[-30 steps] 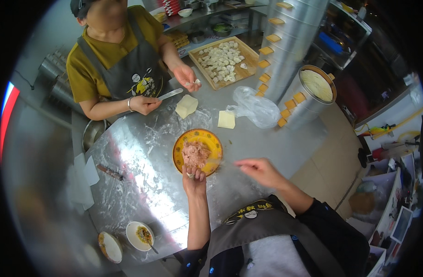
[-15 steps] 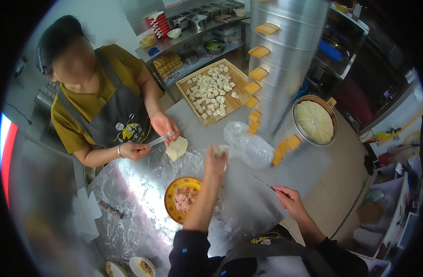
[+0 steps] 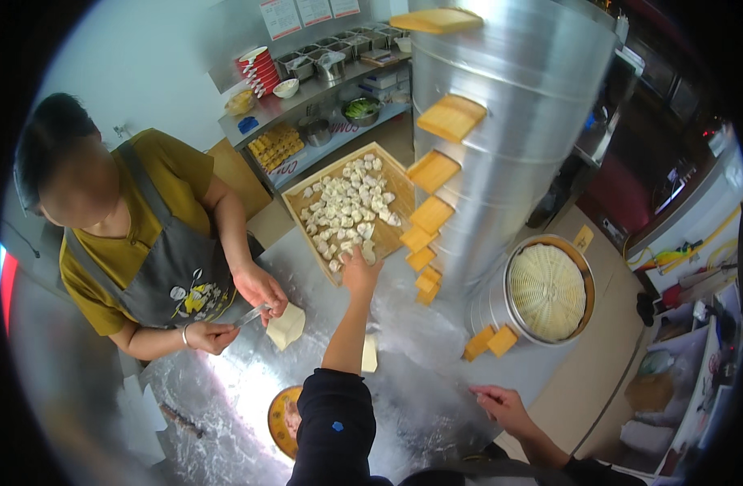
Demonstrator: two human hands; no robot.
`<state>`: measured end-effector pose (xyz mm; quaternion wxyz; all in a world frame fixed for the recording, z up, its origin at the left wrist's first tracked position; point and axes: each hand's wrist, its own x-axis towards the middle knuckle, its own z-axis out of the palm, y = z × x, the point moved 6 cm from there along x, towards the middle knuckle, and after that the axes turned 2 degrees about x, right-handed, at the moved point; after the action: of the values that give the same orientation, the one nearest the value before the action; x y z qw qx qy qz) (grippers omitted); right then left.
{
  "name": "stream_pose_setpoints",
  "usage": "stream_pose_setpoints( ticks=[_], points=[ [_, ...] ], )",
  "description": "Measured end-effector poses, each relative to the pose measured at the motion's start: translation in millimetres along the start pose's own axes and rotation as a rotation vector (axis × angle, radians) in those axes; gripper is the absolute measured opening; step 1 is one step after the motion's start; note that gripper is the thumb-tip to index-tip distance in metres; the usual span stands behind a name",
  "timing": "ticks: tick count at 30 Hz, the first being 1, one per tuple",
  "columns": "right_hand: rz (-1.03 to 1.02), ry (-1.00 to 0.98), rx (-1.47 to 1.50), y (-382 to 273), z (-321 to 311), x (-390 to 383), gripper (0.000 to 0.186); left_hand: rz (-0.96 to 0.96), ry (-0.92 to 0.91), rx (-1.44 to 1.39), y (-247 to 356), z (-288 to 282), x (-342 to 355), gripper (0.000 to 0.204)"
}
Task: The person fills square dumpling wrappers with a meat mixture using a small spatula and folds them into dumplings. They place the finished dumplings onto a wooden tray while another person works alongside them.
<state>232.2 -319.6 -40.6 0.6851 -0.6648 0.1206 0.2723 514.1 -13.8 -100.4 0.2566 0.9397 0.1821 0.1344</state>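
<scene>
My left hand (image 3: 358,271) reaches over the near edge of a wooden tray (image 3: 397,174) of small folded dumplings (image 3: 347,194). A pale dumpling (image 3: 367,250) sits at its fingertips, and the fingers look closed around it. My right hand (image 3: 505,411) hovers over the table's right edge, finger and thumb pinched on a thin stick that barely shows against the metal. By my left forearm lies a pale dough wrapper (image 3: 370,354). A yellow bowl (image 3: 276,423) of pink minced filling is partly covered by my left sleeve.
Across the table at left, a co-worker (image 3: 169,243) handles a thin strip above stacked dough wrappers (image 3: 286,326). A tall metal steamer stack (image 3: 501,121) with protruding wooden handles rises at the back right. Beside it stands a steamer (image 3: 546,292) with a woven mat.
My left hand has moved forward from the middle of the table to the dumpling tray. My right hand has lowered slightly. The view has shifted, and my sleeve now covers part of the bowl.
</scene>
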Motion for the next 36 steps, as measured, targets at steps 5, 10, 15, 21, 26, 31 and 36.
stream_pose_setpoints(
  ticks=[5, 10, 15, 21, 26, 31, 36],
  points=[
    [0.067, 0.045, 0.04, 3.8, -8.2, 2.5, 0.026, 0.025, -0.052, 0.028, -16.1, 53.8, 25.6, 0.048],
    [0.1, 0.049, 0.064, 2.0, -3.7, 12.1, 0.027, -0.091, -0.114, -0.368, -20.9, 67.7, 64.9, 0.044],
    [0.115, 0.064, 0.023, -1.0, -4.1, 12.8, 0.026, 0.026, 0.002, -1.172, 20.6, 31.0, 139.6, 0.045],
    [0.027, 0.021, 0.05, 2.9, -0.4, 12.7, 0.028, 0.037, -0.366, -0.745, -16.4, -28.8, 66.9, 0.016],
    [-0.037, -0.019, 0.076, -10.8, 13.1, 7.8, 0.027, 0.689, -0.805, 0.139, -72.4, -3.9, -36.6, 0.018],
    [-0.124, -0.013, -0.031, -6.1, 9.5, -5.9, 0.028, 0.454, -0.564, 0.253, -119.8, -3.2, -106.3, 0.044],
    [-0.352, -0.029, 0.009, -8.5, 16.4, -38.7, 0.028, 0.422, -0.568, 0.298, -132.4, -0.7, -119.1, 0.039]
  ],
)
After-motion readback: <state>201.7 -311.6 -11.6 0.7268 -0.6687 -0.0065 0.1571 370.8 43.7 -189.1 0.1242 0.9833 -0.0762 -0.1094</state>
